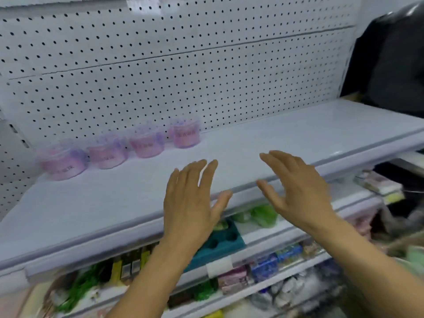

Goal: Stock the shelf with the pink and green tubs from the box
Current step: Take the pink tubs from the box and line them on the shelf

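Four small round pink plastic tubs with clear lids (119,148) stand in a single row along the back edge of the pale grey metal shelf (286,136), starting near its back left corner and running toward the middle, each just beside the next and close against the white perforated back panel (160,72). The rest of the shelf, from the middle to the right end and all along the front edge, is bare, so the stocking looks only begun. No green tubs are on this shelf, and the box they come from is out of view, so I cannot tell how many remain. The left hand (190,203) and the right hand (298,189) hover over the front edge near its middle, a little apart from each other, fingers spread and holding nothing. Each tub carries a pale label with a short line of print, too blurred to read. On the lower shelves, mixed packaged goods (263,267) carry labels equally illegible.
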A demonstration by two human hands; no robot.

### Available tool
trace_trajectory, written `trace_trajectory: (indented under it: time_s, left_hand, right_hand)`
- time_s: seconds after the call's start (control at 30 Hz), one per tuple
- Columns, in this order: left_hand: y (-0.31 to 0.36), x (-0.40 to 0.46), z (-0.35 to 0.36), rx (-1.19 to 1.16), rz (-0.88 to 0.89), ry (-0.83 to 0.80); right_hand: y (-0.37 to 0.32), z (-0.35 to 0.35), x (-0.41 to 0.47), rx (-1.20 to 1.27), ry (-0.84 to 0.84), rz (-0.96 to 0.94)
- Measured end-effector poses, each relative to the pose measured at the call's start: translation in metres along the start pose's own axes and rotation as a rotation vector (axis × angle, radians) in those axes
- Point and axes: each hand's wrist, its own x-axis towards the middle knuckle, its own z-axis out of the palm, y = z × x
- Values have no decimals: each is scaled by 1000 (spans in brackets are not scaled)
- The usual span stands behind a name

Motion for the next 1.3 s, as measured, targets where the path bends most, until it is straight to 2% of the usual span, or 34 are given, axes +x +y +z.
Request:
trace_trajectory:
  time_s: [0.17,0.4,0.63,0.77,0.93,1.1,1.2,1.3]
  left_hand:
    - [68,-32,21,-165,111,-113]
    - [175,-63,88,-326,311,-324]
    - [285,-76,159,-399,416,-596]
    - [355,-78,206,-438,419,-725]
    - [445,-73,269,-541,328,-907]
    - [523,-66,345,-663,111,-1129]
    - [558,-62,396,-683,-84,-1200]
    - [582,-61,446,-617,-96,-1217]
  right_hand:
    - [28,-34,-93,-122,-103,171]
    - [91,-74,-210,-198,-215,461]
    - [185,-108,-309,-220,-295,769]
    - [255,-128,-365,-204,-435,948]
    - [342,-146,-416,-200,-513,1068]
    - [425,-141,-451,-183,-595,1144]
    - [474,-126,-468,-162,-635,1189]
    - [524,-107,-480,-147,-624,1212]
